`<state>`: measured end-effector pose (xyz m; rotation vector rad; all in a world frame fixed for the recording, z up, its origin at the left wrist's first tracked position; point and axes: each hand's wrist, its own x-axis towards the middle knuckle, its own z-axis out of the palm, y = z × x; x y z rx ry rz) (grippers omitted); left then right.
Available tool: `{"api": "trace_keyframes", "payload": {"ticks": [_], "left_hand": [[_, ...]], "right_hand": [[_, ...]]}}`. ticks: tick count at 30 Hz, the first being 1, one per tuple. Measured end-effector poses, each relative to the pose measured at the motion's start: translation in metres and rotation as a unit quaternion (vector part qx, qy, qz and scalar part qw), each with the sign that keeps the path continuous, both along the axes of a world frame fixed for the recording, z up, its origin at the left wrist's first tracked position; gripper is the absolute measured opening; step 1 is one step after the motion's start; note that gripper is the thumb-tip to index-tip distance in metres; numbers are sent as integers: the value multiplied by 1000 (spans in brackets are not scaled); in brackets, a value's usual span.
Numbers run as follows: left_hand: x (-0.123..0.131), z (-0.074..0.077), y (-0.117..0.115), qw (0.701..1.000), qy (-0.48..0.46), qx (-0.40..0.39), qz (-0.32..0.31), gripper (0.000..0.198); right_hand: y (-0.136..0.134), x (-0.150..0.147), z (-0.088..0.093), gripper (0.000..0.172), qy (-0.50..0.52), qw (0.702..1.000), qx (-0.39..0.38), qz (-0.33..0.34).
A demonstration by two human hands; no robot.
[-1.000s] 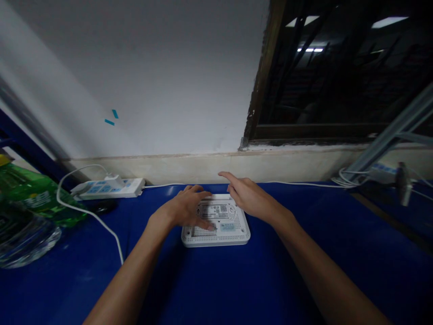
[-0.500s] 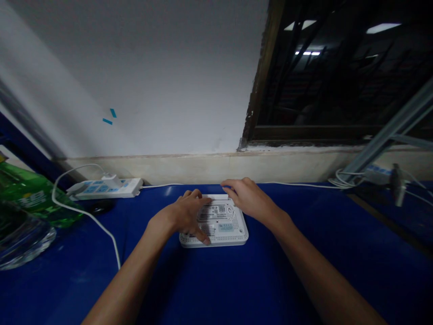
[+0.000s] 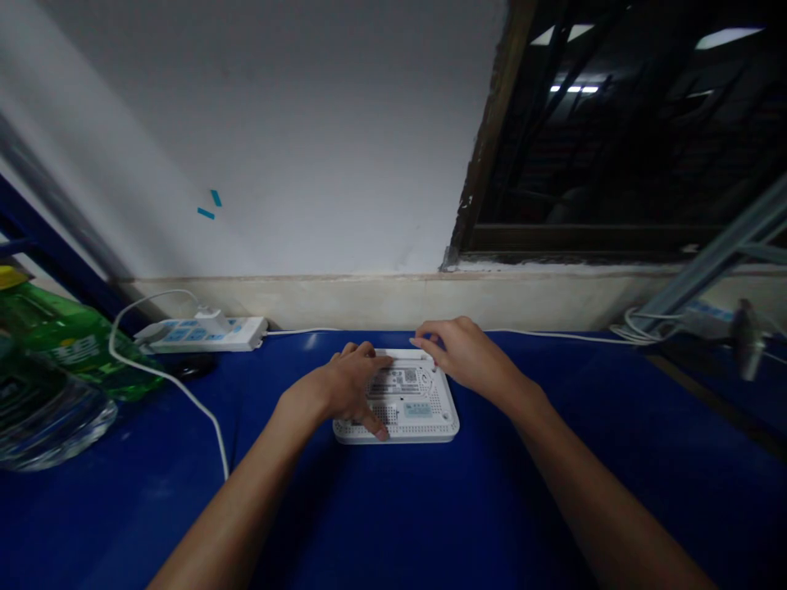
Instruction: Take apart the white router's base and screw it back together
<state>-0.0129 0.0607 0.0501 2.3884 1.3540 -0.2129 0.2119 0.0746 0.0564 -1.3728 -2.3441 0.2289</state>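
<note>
on the blue table (image 3: 393,516), the white box (image 3: 424,414) is best steadied by the left hand (image 3: 348,385), fingers spread across it; near its far edge, the right hand (image 3: 461,348) is bunched, any grip unclear.

At the left of the blue tabletop (image 3: 393,524), a green bottle (image 3: 77,340) with a yellow cap stands behind a clear bottle (image 3: 61,426). A white power strip (image 3: 175,338) lies near the wall (image 3: 320,147), a white adapter (image 3: 212,321) plugged in, with a dark object (image 3: 195,366) just in front. Two blue strips (image 3: 206,214) mark the wall; at right are a dark window (image 3: 620,147), a slanted metal post (image 3: 694,270) and looped white cable (image 3: 643,328).
</note>
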Motion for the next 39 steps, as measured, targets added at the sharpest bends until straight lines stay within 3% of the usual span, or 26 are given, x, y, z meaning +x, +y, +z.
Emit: {"api": "trace_keyframes", "payload": {"ticks": [3,8,14,17,21,23,27,31,37,39], "left_hand": [[1,0,0,1000,2,4,3,120],[1,1,-1,1000,-2,-4,8,121],[1,3,-2,1000,-7,-18,22,120],[0,1,-2,1000,-16,-17,20,115],[0,1,-1,999,-15,-20,22,117],[0,2,-2,999,-15,-23,22,117],[1,4,-3,999,-18,-20,20,114],[2,5,-3,1000,-8,-14,18,116],[2,3,-2,1000,-7,-13,18,117],[1,1,-1,1000,-11,-14,15,118]], "right_hand": [[1,3,-2,26,6,1000,4,13],[-2,9,0,58,-5,999,23,29],[1,1,1,23,-27,999,38,-4],[2,1,-2,28,-9,999,39,28],[-1,4,-3,60,5,997,51,57],[-2,3,-3,57,0,997,50,52],[-2,-2,0,26,-27,999,34,0],[0,0,1,29,-33,999,14,28],[-4,8,2,68,-1,998,22,64],[-4,7,3,59,-2,998,26,58]]}}
